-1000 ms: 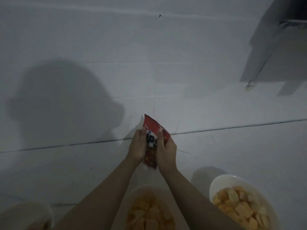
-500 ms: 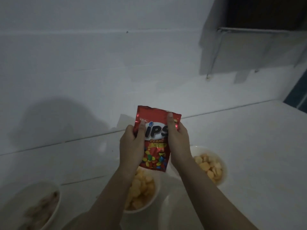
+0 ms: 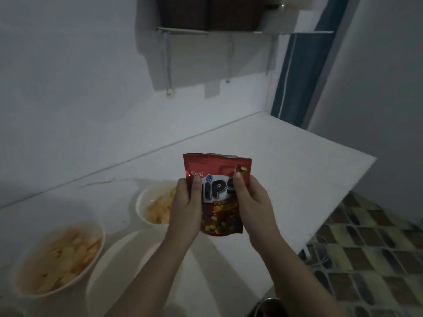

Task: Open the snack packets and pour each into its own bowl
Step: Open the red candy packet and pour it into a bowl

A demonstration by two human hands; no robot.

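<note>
Two hands, the left hand (image 3: 186, 202) and right hand (image 3: 251, 200), pinch the red snack packet (image 3: 217, 193) by its sides, held upright in the air over the worktop (image 3: 286, 170) so nothing spills. An empty bowl (image 3: 119, 271) waits just below, near the worktop's front edge (probably for this snack).

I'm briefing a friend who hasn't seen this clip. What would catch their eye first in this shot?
First, the red snack packet, held upright at centre frame above the white counter, gripped by the left hand and right hand at its two sides. Next, two bowls of pale yellow snacks: one bowl just left of the hands, another at lower left. An apparently empty bowl lies under the forearms.
</note>
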